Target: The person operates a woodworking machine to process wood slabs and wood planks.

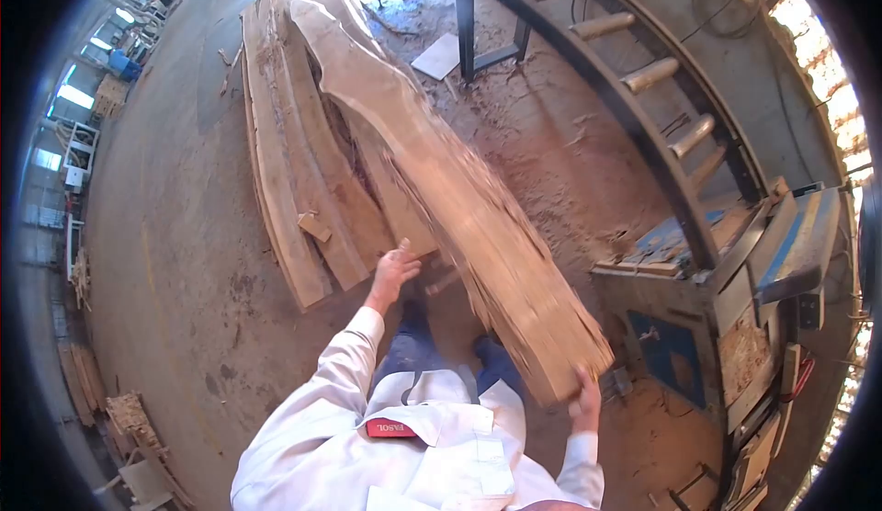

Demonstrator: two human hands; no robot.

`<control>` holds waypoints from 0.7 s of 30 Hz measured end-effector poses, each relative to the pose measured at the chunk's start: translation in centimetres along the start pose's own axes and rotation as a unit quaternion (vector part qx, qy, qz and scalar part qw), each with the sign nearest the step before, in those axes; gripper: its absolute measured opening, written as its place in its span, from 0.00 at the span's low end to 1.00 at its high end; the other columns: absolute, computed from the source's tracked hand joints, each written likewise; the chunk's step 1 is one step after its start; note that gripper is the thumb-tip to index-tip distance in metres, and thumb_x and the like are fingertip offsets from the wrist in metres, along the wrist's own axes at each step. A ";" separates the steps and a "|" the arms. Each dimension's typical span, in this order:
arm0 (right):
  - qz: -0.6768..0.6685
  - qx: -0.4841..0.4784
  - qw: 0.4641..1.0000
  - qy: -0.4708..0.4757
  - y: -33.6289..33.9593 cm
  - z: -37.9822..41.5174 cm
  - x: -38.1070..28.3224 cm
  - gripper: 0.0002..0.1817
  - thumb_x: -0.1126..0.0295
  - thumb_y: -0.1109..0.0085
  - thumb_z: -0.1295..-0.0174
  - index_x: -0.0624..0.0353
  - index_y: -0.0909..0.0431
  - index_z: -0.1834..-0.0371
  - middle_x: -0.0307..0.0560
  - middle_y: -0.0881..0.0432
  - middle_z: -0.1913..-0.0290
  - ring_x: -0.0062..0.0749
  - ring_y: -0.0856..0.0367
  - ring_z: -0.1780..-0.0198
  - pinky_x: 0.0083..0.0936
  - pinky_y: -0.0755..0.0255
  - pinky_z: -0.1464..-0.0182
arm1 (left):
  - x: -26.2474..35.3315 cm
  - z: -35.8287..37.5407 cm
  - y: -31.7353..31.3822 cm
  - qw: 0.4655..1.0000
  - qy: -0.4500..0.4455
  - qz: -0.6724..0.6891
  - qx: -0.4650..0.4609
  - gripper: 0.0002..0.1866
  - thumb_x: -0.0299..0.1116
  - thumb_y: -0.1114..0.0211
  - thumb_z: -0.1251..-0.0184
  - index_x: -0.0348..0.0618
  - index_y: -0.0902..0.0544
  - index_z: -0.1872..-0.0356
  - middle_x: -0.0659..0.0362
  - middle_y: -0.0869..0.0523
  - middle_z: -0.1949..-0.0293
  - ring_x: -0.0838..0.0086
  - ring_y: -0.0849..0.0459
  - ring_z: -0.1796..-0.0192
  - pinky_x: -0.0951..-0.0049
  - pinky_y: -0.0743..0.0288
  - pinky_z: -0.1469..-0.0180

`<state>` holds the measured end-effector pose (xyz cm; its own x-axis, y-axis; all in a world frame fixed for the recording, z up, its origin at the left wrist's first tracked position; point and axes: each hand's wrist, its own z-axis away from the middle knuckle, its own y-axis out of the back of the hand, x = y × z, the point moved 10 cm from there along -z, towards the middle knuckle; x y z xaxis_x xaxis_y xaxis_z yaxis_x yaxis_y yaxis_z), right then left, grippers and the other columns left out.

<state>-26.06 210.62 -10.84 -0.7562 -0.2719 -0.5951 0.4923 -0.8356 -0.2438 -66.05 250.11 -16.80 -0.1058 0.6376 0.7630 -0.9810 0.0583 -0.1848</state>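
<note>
A plank (459, 208) runs forward from the right grip (585, 403); leftward lie boards (276, 143) (a block (314, 227) on top), ahead-right a roller rack (650, 75).

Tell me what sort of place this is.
Probably a sawmill or woodworking shop. A long, rough-edged plank has its near end at the person's right hand, more boards lie alongside it, and what looks like a curved roller track stands to the right.

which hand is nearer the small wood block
Left: the left hand is nearby, right of the small wood block; the right hand is farther right, gripping a plank.
</note>
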 end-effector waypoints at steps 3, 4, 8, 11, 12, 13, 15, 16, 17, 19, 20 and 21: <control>-0.007 0.097 0.992 0.077 11.7 7.3 -4.9 0.32 0.61 0.35 0.35 0.64 0.32 0.31 0.50 0.23 0.36 0.41 0.24 0.37 0.39 0.30 0.34 | 1.1 -2.6 -1.4 0.991 0.012 0.132 0.033 0.56 0.66 0.34 0.38 0.20 0.44 0.30 0.34 0.31 0.33 0.45 0.27 0.32 0.54 0.25 0.35; -0.003 0.132 0.986 0.098 15.9 9.6 -6.1 0.32 0.59 0.36 0.34 0.63 0.32 0.31 0.51 0.23 0.36 0.43 0.24 0.37 0.40 0.30 0.35 | 0.8 -3.6 -1.4 0.983 0.020 0.177 0.040 0.58 0.66 0.34 0.38 0.20 0.47 0.28 0.33 0.33 0.32 0.45 0.29 0.30 0.53 0.26 0.33; 0.023 0.260 0.939 0.223 20.0 23.8 -14.5 0.33 0.50 0.46 0.28 0.69 0.29 0.34 0.52 0.23 0.37 0.42 0.22 0.39 0.36 0.29 0.36 | 2.0 -4.7 -4.0 0.980 0.027 0.195 0.038 0.61 0.65 0.32 0.40 0.19 0.50 0.28 0.33 0.38 0.28 0.46 0.28 0.32 0.54 0.27 0.32; 0.031 0.310 0.927 0.207 28.2 28.0 -16.6 0.32 0.49 0.48 0.27 0.70 0.28 0.36 0.51 0.21 0.39 0.39 0.22 0.41 0.34 0.28 0.38 | 3.2 -4.6 -8.5 0.968 0.031 0.245 -0.045 0.47 0.62 0.32 0.37 0.36 0.35 0.29 0.50 0.27 0.32 0.55 0.24 0.35 0.50 0.29 0.33; 0.044 0.319 0.927 0.194 31.2 28.9 -16.7 0.32 0.49 0.48 0.27 0.71 0.27 0.36 0.51 0.21 0.40 0.37 0.21 0.42 0.33 0.28 0.38 | 3.7 -4.1 -10.5 0.958 0.023 0.265 -0.108 0.43 0.61 0.32 0.37 0.41 0.31 0.30 0.54 0.24 0.33 0.57 0.24 0.35 0.50 0.29 0.33; 0.063 0.331 0.923 0.186 33.7 29.7 -16.7 0.32 0.48 0.49 0.26 0.71 0.26 0.37 0.50 0.20 0.41 0.36 0.21 0.43 0.32 0.28 0.39 | 2.5 -5.2 -10.5 0.961 0.040 0.256 -0.097 0.33 0.57 0.33 0.33 0.51 0.25 0.33 0.61 0.19 0.37 0.62 0.23 0.36 0.50 0.31 0.32; 0.134 0.374 0.901 0.174 38.6 30.7 -15.8 0.32 0.48 0.51 0.25 0.72 0.24 0.39 0.49 0.19 0.44 0.33 0.22 0.46 0.29 0.28 0.41 | 0.4 -4.3 -10.2 0.960 0.017 0.268 -0.077 0.28 0.50 0.36 0.29 0.48 0.24 0.34 0.59 0.20 0.35 0.61 0.23 0.34 0.53 0.32 0.30; 0.182 0.402 0.882 0.166 40.6 31.1 -15.3 0.32 0.48 0.51 0.25 0.72 0.22 0.41 0.47 0.18 0.47 0.30 0.23 0.47 0.28 0.28 0.43 | 1.4 -2.3 -11.2 0.970 -0.011 0.225 -0.088 0.26 0.48 0.37 0.28 0.46 0.24 0.34 0.58 0.20 0.35 0.60 0.23 0.34 0.54 0.32 0.29; 0.182 0.429 0.869 0.168 41.7 31.5 -14.6 0.32 0.47 0.51 0.25 0.72 0.22 0.42 0.47 0.17 0.49 0.29 0.23 0.49 0.28 0.28 0.45 | -0.4 -4.3 -11.0 0.956 0.025 0.271 -0.112 0.25 0.45 0.37 0.27 0.44 0.24 0.35 0.57 0.20 0.35 0.60 0.22 0.34 0.55 0.31 0.29; 0.194 0.461 0.850 0.165 42.7 30.7 -14.2 0.33 0.47 0.51 0.25 0.73 0.21 0.44 0.45 0.17 0.52 0.28 0.24 0.52 0.28 0.28 0.47 | -0.1 -3.3 -12.1 0.950 0.075 0.285 -0.106 0.24 0.42 0.35 0.29 0.42 0.23 0.36 0.57 0.19 0.38 0.61 0.21 0.36 0.56 0.29 0.31; 0.205 0.469 0.843 0.166 42.7 29.8 -14.3 0.33 0.46 0.50 0.25 0.74 0.21 0.45 0.44 0.16 0.54 0.27 0.24 0.53 0.28 0.28 0.49 | -0.5 -3.9 -12.1 0.952 0.083 0.277 -0.101 0.24 0.42 0.35 0.29 0.42 0.23 0.37 0.57 0.18 0.38 0.61 0.21 0.37 0.56 0.29 0.31; 0.225 0.472 0.839 0.152 42.6 28.9 -14.1 0.34 0.46 0.51 0.25 0.74 0.21 0.45 0.47 0.16 0.54 0.28 0.23 0.53 0.28 0.28 0.49 | -1.0 -4.8 -11.8 0.954 0.090 0.271 -0.094 0.24 0.43 0.35 0.29 0.42 0.23 0.37 0.57 0.18 0.39 0.61 0.21 0.37 0.56 0.29 0.32</control>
<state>-6.84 165.11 9.28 -0.3699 -0.6463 -0.6674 0.0290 -0.7261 0.6870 -53.62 252.48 -18.31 -0.5426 0.7342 0.4081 -0.7422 -0.1916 -0.6422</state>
